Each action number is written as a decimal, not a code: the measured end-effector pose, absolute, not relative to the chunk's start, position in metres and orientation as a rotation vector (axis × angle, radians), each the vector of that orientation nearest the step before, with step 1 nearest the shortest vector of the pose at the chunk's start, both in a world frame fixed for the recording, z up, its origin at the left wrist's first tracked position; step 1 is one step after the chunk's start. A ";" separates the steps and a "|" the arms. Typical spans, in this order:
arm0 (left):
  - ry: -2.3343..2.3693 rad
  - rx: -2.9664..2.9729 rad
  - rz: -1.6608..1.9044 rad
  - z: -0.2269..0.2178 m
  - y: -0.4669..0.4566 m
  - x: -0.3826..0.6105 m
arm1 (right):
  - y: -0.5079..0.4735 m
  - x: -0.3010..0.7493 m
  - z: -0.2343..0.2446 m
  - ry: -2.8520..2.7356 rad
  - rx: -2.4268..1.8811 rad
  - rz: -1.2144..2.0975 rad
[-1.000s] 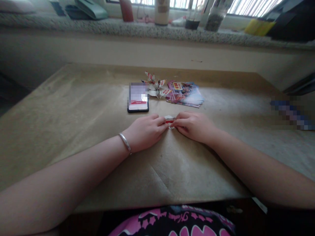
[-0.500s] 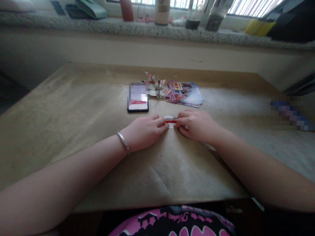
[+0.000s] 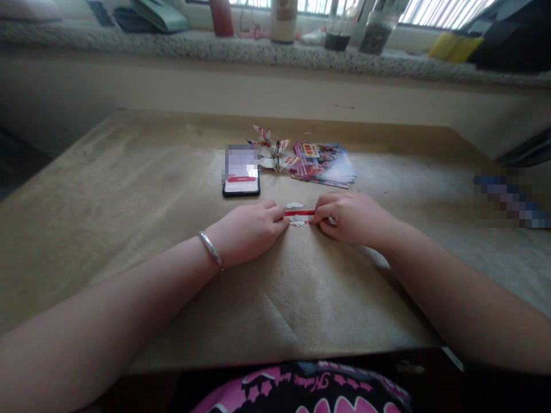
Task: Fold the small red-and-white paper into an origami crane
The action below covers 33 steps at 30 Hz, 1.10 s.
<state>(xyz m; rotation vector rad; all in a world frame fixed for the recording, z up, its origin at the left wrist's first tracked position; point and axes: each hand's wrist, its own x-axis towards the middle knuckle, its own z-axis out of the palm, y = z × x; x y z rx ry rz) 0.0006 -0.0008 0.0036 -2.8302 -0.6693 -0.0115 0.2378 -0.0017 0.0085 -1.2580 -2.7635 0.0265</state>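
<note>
A small folded paper piece (image 3: 299,214), white with a red stripe, lies on the brown paper-covered table (image 3: 129,189) between my two hands. My left hand (image 3: 249,229), with a silver bangle on the wrist, pinches its left end. My right hand (image 3: 353,218) pinches its right end with closed fingers. Both hands rest low on the table surface.
A phone (image 3: 241,172) lies just beyond my hands. Behind it are folded paper figures (image 3: 272,150) and a stack of colourful leaflets (image 3: 323,163). A stone ledge (image 3: 258,51) at the back carries jars and bottles. A blurred object (image 3: 510,198) sits at far right.
My hands have drawn slightly apart, the right one sliding rightward. More of the red-striped paper piece shows between them.
</note>
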 end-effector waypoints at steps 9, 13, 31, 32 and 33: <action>-0.690 -2.871 0.036 0.007 -0.001 0.002 | -0.002 0.235 0.009 -2.739 -1.277 0.090; -0.832 -2.874 -0.069 0.004 -0.001 0.005 | -0.003 0.235 0.008 -2.726 -1.264 0.110; -0.708 -2.869 -0.117 0.003 0.004 -0.002 | 0.002 0.242 0.005 -2.705 -1.212 0.220; -0.705 -2.875 -0.163 0.002 0.005 -0.003 | 0.002 0.242 0.005 -2.713 -1.196 0.208; -0.697 -2.886 -0.216 0.001 0.006 -0.004 | 0.002 0.241 0.004 -2.722 -1.174 0.193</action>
